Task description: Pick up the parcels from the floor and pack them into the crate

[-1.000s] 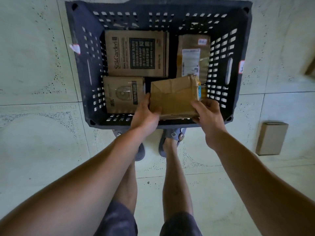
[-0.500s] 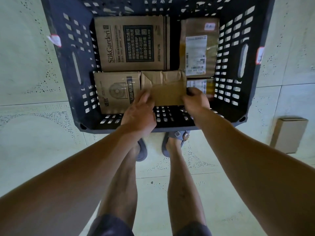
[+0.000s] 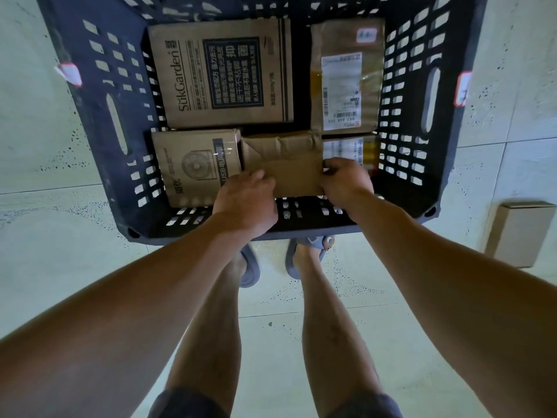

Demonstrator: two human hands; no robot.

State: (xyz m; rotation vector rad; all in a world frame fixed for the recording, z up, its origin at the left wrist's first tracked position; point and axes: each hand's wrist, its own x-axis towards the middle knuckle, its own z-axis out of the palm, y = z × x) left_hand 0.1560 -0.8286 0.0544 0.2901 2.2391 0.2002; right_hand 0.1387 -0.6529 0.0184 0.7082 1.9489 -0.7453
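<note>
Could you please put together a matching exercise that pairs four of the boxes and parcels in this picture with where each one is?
Things:
1. large printed box
2. fan box
3. brown paper parcel
4. plain box

Places:
A. on the floor, right of the crate
B. gripped by the left hand and right hand
C. in the crate's far left part
D. in the crate's near left corner

Pairs: 1-C, 2-D, 3-B, 4-A.
</note>
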